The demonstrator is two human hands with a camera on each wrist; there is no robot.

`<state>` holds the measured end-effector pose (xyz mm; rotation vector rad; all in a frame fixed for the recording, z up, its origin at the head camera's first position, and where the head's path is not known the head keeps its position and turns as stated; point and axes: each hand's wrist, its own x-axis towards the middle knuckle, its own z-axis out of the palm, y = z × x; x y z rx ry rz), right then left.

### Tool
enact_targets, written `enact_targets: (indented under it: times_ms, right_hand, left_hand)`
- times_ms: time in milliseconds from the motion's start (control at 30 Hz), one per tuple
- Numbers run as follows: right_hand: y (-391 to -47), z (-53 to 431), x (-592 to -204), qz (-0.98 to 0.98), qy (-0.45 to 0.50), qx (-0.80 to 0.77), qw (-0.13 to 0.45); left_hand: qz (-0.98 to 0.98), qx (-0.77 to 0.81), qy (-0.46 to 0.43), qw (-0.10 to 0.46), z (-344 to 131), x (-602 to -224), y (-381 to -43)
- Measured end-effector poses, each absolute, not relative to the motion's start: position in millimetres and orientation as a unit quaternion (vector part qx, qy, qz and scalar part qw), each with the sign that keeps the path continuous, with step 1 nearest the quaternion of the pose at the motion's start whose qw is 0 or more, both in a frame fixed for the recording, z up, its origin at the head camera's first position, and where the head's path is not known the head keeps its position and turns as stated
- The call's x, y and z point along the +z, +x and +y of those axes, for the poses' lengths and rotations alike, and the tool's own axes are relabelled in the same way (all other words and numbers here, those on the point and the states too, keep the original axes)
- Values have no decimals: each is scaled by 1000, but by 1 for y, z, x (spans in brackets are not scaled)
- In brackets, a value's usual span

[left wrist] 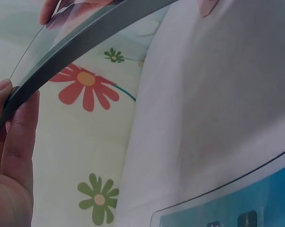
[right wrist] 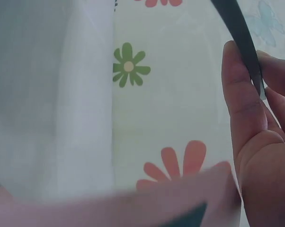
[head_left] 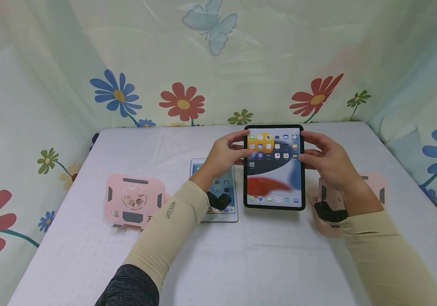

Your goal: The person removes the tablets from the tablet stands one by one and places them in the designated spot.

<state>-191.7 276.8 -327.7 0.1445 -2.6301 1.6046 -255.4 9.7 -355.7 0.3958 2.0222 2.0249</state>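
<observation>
Both hands hold a black-framed tablet, its lit screen of app icons facing the head camera. The left hand pinches its left edge near the top, and the right hand pinches the right edge at about the same height. In the left wrist view, the left thumb and fingers grip the tablet's dark edge. The right wrist view has the right hand around the other edge, with the thumb and fingers on opposite faces. Beneath the left wrist lies a white tablet, partly covered, its screen lit.
On the left of the white-covered table a pink stand with grey pads rests. Another pink stand lies at the right, partly behind the right wrist. A flower-printed curtain surrounds the table's back and sides.
</observation>
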Motion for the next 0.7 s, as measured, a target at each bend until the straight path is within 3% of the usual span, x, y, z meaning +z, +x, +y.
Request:
enact_targets:
  times_ms: [700]
  right_hand:
    - [-201, 243, -338, -849, 26, 527, 13]
  left_hand:
    - [696, 699, 108, 123, -16, -365, -257]
